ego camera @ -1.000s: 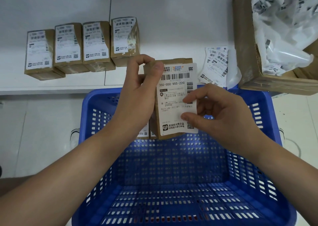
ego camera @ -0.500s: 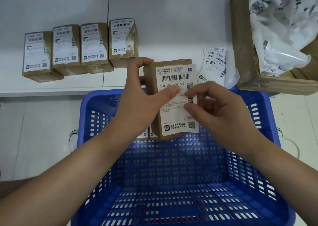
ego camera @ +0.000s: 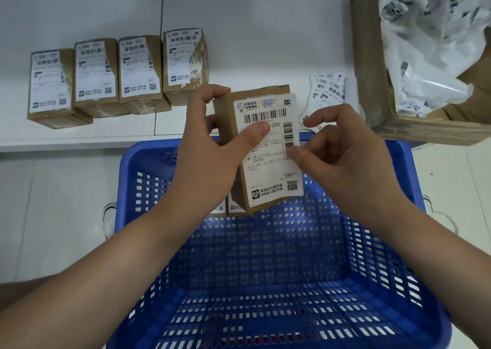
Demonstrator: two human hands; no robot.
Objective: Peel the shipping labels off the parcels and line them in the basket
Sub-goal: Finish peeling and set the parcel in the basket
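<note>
My left hand (ego camera: 210,152) grips a brown parcel (ego camera: 227,120) above the far end of the blue basket (ego camera: 265,255), thumb pressed on its white shipping label (ego camera: 271,168). My right hand (ego camera: 342,157) pinches the label's right edge between thumb and fingers; that edge stands slightly off the box. Two parcels (ego camera: 228,207) stand against the basket's far wall, mostly hidden behind the held one. Several labelled parcels (ego camera: 119,74) sit in a row on the white table.
A small stack of peeled labels (ego camera: 326,93) lies on the white table (ego camera: 265,43) right of the held parcel. A large cardboard box (ego camera: 372,69) of crumpled label backing stands at the far right. White floor lies on both sides of the basket.
My left thumb slid from the parcel's top corner down onto the label. My right hand shifted up along the label's right edge. The parcel tilted slightly.
</note>
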